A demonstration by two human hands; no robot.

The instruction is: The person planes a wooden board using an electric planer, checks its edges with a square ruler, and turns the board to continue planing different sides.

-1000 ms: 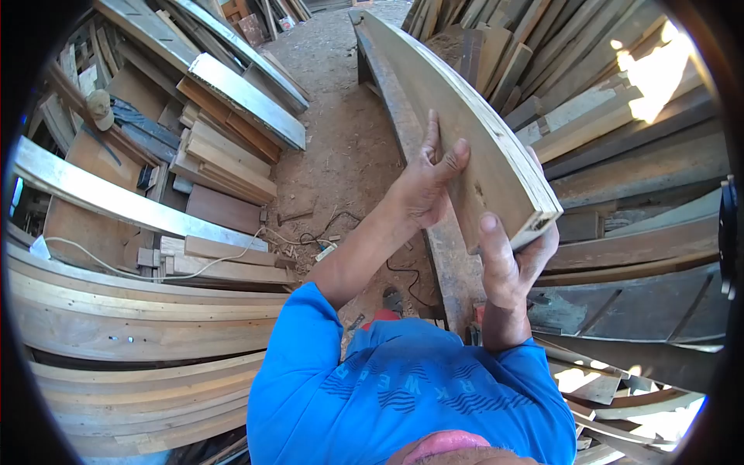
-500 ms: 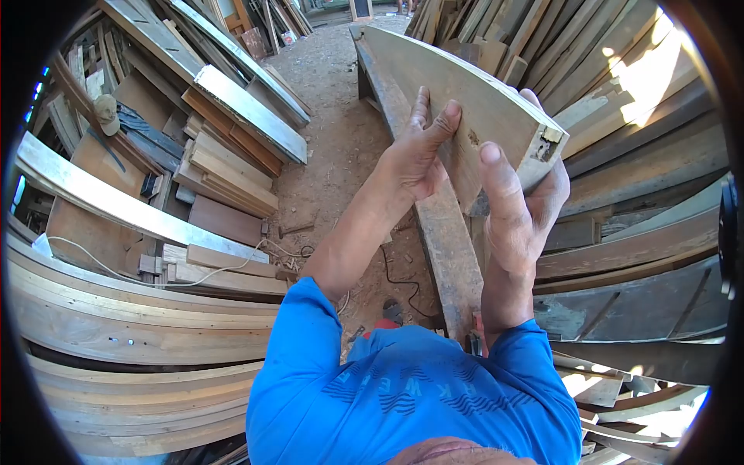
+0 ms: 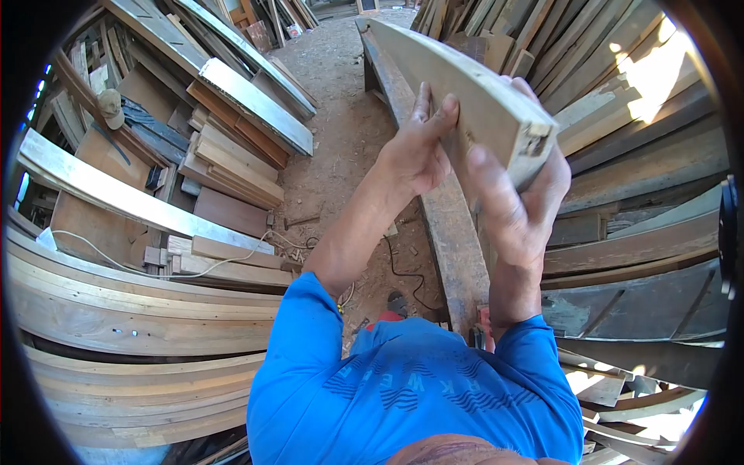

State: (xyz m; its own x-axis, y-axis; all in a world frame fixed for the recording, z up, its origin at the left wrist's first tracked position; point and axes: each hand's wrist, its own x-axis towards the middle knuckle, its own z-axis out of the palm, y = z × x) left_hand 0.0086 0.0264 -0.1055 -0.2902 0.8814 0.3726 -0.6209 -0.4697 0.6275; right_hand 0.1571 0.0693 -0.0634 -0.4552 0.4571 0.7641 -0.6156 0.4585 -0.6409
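Note:
A long pale wooden plank (image 3: 465, 74) is raised in front of me, running away toward the far end of the bench. Its near end has a rough dark notch. My left hand (image 3: 426, 143) grips the plank's left face and lower side, with thumb up and part of the fingers hidden under it. My right hand (image 3: 523, 205) is wrapped round the near end, thumb on the left face and fingers on the far side. Below the plank lies a narrow worn wooden bench (image 3: 457, 256).
Stacked boards (image 3: 147, 310) fill the left side, and a white plank (image 3: 139, 190) slants over others. More timber (image 3: 643, 178) is piled on the right. A pale cord (image 3: 209, 267) crosses the left boards; a black cable (image 3: 399, 271) lies on the dirt floor (image 3: 329, 101).
The plank has rolled in my hands, so more of its upper edge shows. My right hand has turned with it, and its near end has shifted slightly left.

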